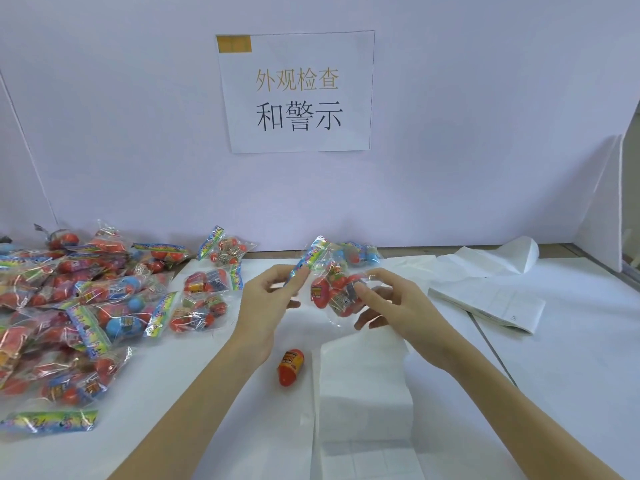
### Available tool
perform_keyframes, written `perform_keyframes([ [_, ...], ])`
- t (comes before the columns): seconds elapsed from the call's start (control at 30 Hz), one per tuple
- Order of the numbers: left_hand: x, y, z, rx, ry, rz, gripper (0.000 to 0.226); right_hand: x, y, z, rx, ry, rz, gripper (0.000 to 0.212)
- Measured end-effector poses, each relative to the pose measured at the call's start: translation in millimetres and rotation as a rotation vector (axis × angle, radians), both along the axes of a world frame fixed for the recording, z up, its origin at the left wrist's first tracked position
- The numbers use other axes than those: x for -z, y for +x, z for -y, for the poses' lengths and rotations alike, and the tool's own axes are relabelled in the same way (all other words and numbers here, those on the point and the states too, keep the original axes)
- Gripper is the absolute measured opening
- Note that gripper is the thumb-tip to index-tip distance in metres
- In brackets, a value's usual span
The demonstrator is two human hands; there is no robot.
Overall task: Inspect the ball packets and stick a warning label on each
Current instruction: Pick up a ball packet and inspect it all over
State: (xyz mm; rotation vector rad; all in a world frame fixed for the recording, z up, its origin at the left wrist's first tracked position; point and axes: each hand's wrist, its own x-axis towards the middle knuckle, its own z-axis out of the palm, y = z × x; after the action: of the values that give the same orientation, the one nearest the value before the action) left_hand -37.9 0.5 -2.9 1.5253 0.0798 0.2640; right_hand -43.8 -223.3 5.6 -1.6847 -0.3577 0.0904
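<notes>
I hold a clear ball packet [329, 289] with red balls and a rainbow header above the table's middle. My left hand [266, 299] pinches the packet's header at its upper left. My right hand [391, 303] grips the packet's lower right side, thumb on its front. A loose red ball [290, 367] with an orange sticker lies on the table below the packet. A white label sheet [363, 386] lies under my right forearm.
A big heap of ball packets [69, 306] covers the table's left side. Another packet [360, 252] lies behind my hands. Label sheets [485, 299] and crumpled backing paper [498, 258] sit at the right. A paper sign [298, 91] hangs on the back wall.
</notes>
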Motion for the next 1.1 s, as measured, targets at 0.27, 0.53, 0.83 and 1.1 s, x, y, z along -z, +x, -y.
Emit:
perform_keyframes([
  [0.27,-6.0,-1.9,11.6,0.364,-0.306,-0.139,0.065,11.9,-3.6,-4.2,-0.002,-0.323,0.349,0.044],
  [0.53,-6.9,-7.3,8.3,0.301,-0.244,0.014,0.028,4.2,-6.0,-12.8,0.044,0.088,0.028,0.052],
  [0.83,-9.8,-9.2,12.1,0.168,-0.162,-0.011,0.029,4.3,-4.8,-11.0,0.049,0.098,-0.127,0.033],
  [1.1,-8.0,-5.8,4.4,0.206,-0.132,-0.019,0.031,3.2,4.5,2.5,0.037,0.19,-0.244,0.041],
])
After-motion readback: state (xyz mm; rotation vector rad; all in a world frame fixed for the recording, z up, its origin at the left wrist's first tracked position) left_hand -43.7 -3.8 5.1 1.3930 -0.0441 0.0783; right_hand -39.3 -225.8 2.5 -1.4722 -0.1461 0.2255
